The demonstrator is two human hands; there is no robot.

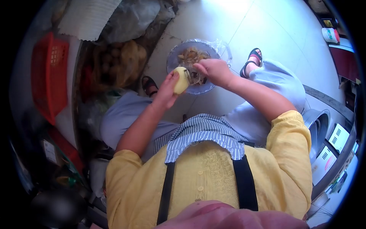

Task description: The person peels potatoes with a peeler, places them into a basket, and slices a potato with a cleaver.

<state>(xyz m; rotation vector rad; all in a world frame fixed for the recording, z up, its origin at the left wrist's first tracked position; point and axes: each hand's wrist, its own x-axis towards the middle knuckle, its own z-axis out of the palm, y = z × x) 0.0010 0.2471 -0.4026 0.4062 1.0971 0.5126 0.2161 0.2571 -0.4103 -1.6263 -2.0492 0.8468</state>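
A peeled, pale yellow potato (180, 84) is gripped in my left hand (166, 91), its fingers wrapped round the near side. My right hand (215, 71) is closed on a peeler (187, 74), whose metal head rests against the potato's right side; most of its handle is hidden in my fist. Beneath both hands stands a round bin (204, 90) lined with a clear plastic bag. Peelings and scraps (193, 54) lie inside it.
On the left, an open bag of round potatoes (110, 61) sits on a low shelf, near a red plastic basket (49, 76). Clear plastic bags (131, 19) lie above it. My sandalled feet flank the bin on the tiled floor (263, 26). A metal basin (318, 128) stands at right.
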